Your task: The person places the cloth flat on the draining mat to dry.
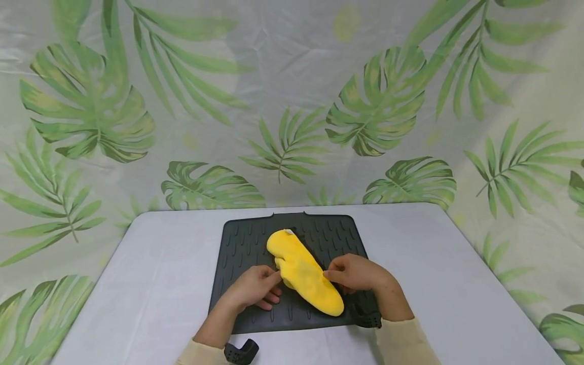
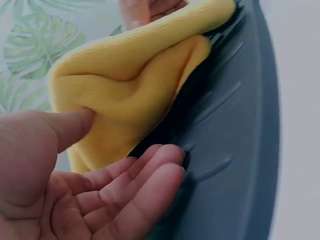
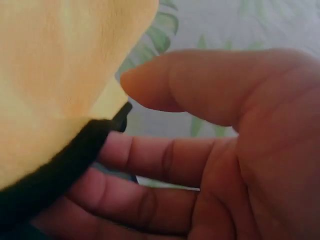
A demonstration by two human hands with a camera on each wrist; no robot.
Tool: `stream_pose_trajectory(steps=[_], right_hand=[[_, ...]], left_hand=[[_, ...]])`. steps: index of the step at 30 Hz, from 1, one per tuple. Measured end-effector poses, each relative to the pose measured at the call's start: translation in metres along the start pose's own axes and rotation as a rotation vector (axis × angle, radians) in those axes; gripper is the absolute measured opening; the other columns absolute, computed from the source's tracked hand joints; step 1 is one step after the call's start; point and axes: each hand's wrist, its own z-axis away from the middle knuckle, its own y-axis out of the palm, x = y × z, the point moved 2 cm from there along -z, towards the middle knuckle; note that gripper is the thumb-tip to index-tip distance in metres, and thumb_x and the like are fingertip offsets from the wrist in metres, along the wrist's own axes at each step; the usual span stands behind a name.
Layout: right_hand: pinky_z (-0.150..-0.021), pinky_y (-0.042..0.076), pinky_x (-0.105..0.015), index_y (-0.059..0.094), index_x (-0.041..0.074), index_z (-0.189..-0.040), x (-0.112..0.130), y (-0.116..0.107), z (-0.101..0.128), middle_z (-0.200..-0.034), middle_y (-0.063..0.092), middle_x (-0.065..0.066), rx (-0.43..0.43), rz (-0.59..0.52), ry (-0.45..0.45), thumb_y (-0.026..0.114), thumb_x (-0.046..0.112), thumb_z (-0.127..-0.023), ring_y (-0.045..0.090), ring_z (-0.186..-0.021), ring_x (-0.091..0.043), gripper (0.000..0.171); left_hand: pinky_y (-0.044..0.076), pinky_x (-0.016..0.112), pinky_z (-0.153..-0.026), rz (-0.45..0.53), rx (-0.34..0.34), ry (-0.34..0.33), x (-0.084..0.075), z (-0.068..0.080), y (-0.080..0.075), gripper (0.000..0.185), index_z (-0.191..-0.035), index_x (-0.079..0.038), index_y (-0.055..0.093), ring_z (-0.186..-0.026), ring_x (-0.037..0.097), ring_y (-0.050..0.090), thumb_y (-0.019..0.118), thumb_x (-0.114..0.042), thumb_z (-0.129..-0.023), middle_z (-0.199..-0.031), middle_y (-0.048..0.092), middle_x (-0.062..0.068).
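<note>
A folded yellow cloth [image 1: 303,268] with a small white tag at its far end lies slantwise on a black ridged mat [image 1: 242,243]. On its left side, my left hand [image 1: 255,289] pinches the edge; in the left wrist view the thumb presses a dent into the cloth [image 2: 120,95], and the index fingertip is hard to see. The other fingers curve loosely beside it. My right hand [image 1: 358,274] is at the cloth's right edge. In the right wrist view its thumb [image 3: 150,85] stands apart from its fingers, whose tips lie by the cloth's dark lower border.
The mat rests on a white table [image 1: 169,268], with bare table on both sides. Behind hangs a pale curtain [image 1: 292,91] with green leaf prints. Each wrist carries a black device; the left one [image 1: 242,351] sits near the table's front.
</note>
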Motion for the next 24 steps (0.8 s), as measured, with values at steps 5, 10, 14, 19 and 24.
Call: stream_pose_trajectory(steps=[5, 10, 14, 19, 24], right_hand=[[-0.062, 0.047, -0.028, 0.069, 0.01, -0.108, 0.008, 0.008, -0.006, -0.078, 0.061, 0.003, 0.031, -0.009, -0.058, 0.065, 0.021, -0.098, 0.054, -0.066, -0.013, 0.015], [-0.066, 0.047, -0.029, 0.068, 0.013, -0.108, 0.015, 0.018, -0.011, -0.085, 0.061, 0.001, 0.004, 0.05, -0.055, 0.069, 0.017, -0.09, 0.055, -0.074, -0.015, 0.019], [-0.065, 0.045, -0.03, 0.067, 0.013, -0.106, 0.016, 0.022, -0.013, -0.083, 0.059, 0.001, -0.022, 0.073, -0.064, 0.07, 0.015, -0.089, 0.054, -0.072, -0.016, 0.017], [-0.064, 0.045, -0.03, 0.066, 0.013, -0.105, 0.015, 0.024, -0.015, -0.083, 0.059, 0.001, -0.037, 0.093, -0.069, 0.071, 0.015, -0.09, 0.054, -0.073, -0.016, 0.016], [-0.061, 0.043, -0.029, 0.065, 0.014, -0.102, 0.016, 0.026, -0.016, -0.077, 0.056, 0.001, -0.048, 0.107, -0.065, 0.071, 0.014, -0.09, 0.053, -0.069, -0.015, 0.013]], left_hand=[[0.064, 0.034, -0.063, 0.098, 0.068, 0.004, 0.001, -0.003, 0.009, 0.057, -0.131, 0.005, 0.057, -0.073, 0.016, 0.072, 0.057, -0.045, -0.104, -0.101, 0.072, 0.015], [0.064, 0.034, -0.069, 0.209, 0.078, 0.001, 0.001, -0.006, 0.017, 0.073, -0.147, 0.006, 0.041, -0.077, 0.016, 0.072, 0.057, -0.05, -0.102, -0.121, 0.065, 0.018], [0.064, 0.034, -0.075, 0.31, 0.078, -0.003, 0.001, -0.007, 0.023, 0.065, -0.152, 0.005, 0.035, -0.082, 0.015, 0.072, 0.048, -0.041, -0.108, -0.134, 0.057, 0.022], [0.064, 0.031, -0.078, 0.412, 0.06, -0.005, 0.003, -0.01, 0.03, 0.052, -0.148, 0.007, 0.034, -0.081, 0.013, 0.071, 0.045, -0.026, -0.11, -0.127, 0.061, 0.022], [0.064, 0.029, -0.073, 0.401, 0.017, -0.005, 0.004, -0.011, 0.033, 0.042, -0.138, 0.007, 0.043, -0.076, 0.012, 0.069, 0.05, -0.02, -0.107, -0.111, 0.066, 0.017]])
